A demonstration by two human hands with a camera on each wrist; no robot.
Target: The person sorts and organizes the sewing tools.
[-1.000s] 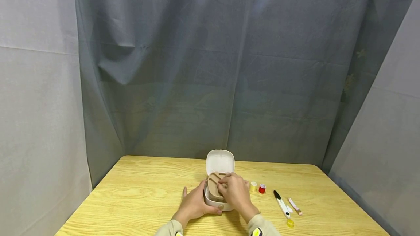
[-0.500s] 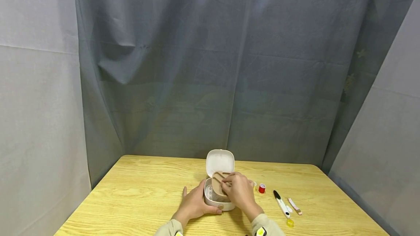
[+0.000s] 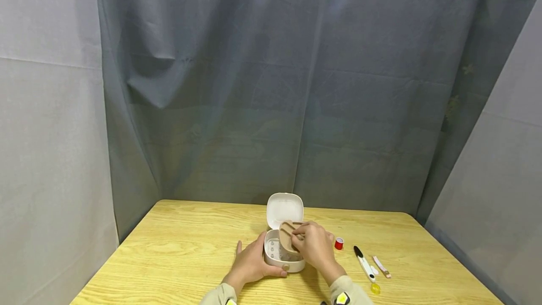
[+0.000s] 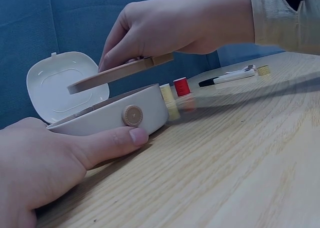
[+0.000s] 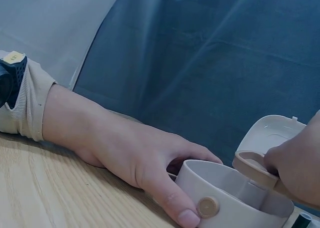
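Note:
A small white box point(image 3: 298, 266) stands on the table with its hinged lid point(image 3: 284, 210) tilted up behind it. My left hand point(image 3: 249, 263) grips the box at its left side, the thumb along the front below a round tan button point(image 4: 132, 115). Held by my right hand point(image 3: 317, 248) is a tan tray insert point(image 3: 286, 240) with slots in its top. In the left wrist view the tray hangs tilted above the box's rim, its left end lower. Parts of the box's inner floor, with small round marks, show beneath it. My right fingers hide part of the tray.
Right of the box are a yellow thread spool point(image 4: 166, 92) and a red thread spool point(image 3: 338, 244). Farther right lie a white tool with a black tip point(image 3: 364, 264), a small white piece point(image 3: 374, 270), a pinkish strip point(image 3: 381, 266) and a yellow disc point(image 3: 375, 288).
My right hand has lifted the tan tray and shifted it rightward, uncovering more of the box's inside. The yellow spool is now hidden in the head view. My left hand has stayed on the box.

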